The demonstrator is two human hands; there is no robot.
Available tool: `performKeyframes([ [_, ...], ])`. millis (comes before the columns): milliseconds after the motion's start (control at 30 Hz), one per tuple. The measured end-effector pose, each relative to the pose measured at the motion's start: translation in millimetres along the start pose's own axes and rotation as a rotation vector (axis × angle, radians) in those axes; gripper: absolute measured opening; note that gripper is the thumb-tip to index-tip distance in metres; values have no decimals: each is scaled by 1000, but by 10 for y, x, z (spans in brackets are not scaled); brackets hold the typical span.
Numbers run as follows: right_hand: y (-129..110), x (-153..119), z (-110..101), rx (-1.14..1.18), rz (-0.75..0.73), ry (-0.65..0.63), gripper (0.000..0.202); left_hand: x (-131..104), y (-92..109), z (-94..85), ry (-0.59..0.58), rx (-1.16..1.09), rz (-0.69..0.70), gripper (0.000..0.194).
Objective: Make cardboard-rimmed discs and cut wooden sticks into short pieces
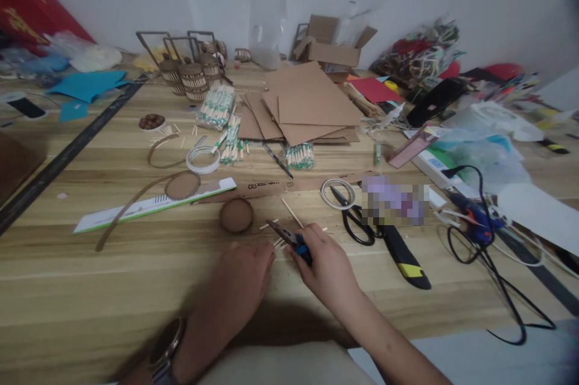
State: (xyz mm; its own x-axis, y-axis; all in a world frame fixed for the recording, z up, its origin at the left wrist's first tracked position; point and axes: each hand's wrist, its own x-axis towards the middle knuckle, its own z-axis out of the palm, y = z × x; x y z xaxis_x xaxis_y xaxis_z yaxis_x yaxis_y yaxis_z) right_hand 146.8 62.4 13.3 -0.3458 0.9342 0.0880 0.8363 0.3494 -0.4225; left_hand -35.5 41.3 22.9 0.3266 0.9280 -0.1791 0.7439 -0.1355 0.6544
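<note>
In my right hand [323, 258] is a pair of pliers [289, 239] with blue handles, its dark jaws pointing left. My left hand [244, 276] is closed just left of the pliers, its fingertips pinching a thin wooden stick [277, 242] whose end shows by the jaws. Most of its fingers are hidden behind the back of the hand. Another stick [291, 212] lies beyond the pliers, with small cut pieces around. A round cardboard tray [236, 216] with a raised rim sits ahead of my left hand.
Scissors [357, 219], a tape roll [338, 194] and a black-yellow cutter [407, 261] lie to the right, near a blue glue gun [479, 222] with its cord. Cardboard sheets [316, 98], bundled sticks [217, 106] and small stick-covered buckets [194, 80] stand farther back. A cardboard strip [131, 207] curves at left.
</note>
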Motion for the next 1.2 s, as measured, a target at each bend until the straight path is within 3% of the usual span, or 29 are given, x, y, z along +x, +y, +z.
performKeyframes([
  [100,-33,13,52,-35,38,18,7,38,5,64,22,235,-27,33],
  [167,-39,36,59,-54,50,27,5,51,-7,68,60,262,-33,33],
  [267,1,80,-12,80,13,-17,5,38,-49,-28,38,127,3,33],
  [400,98,127,-219,379,-114,-153,16,-32,-131,-225,-143,-258,62,36],
  [533,176,161,-375,546,-105,-221,18,-79,-181,-307,-288,-494,25,37],
  [633,199,170,-411,546,-71,-194,18,-41,-180,-275,-271,-600,-30,39],
  [767,147,156,-424,480,-54,-260,10,77,-149,-167,-188,-698,-132,40],
  [967,53,185,-444,491,-79,-382,31,191,-81,-105,-299,-706,-86,42],
  [1200,45,232,-405,497,-124,-414,40,194,-15,-123,-349,-580,-65,47],
])
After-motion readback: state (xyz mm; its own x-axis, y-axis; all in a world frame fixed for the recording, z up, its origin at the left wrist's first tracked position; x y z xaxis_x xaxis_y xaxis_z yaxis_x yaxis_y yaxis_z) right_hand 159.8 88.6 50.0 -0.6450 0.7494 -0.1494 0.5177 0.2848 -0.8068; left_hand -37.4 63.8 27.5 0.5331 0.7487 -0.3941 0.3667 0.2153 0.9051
